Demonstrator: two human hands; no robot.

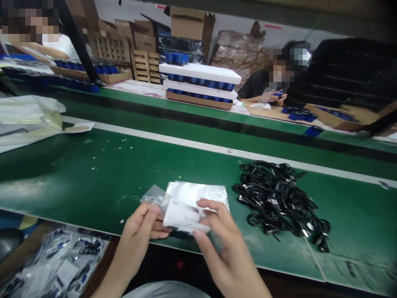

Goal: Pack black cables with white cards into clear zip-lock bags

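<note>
My left hand [145, 223] is closed on a small clear plastic bag [155, 195], pinched between thumb and fingers. A folded white paper leaflet [181, 214] lies against the bag's right side; whether it sits inside the bag cannot be made out. At the leaflet's right edge, my right hand [225, 240] has thumb and fingers around it, slightly blurred. Just behind the hands, a stack of clear plastic bags [198, 190] lies on the green tabletop [102, 178]. To the right is a heap of coiled black cables [276, 198].
Below the bench at left stands a box of filled plastic bags [66, 269]. A white plastic sack [27, 120] lies at far left. Across the bench are stacked trays of blue items [201, 85] and two people, one at left, one at right holding a blue item [279, 94].
</note>
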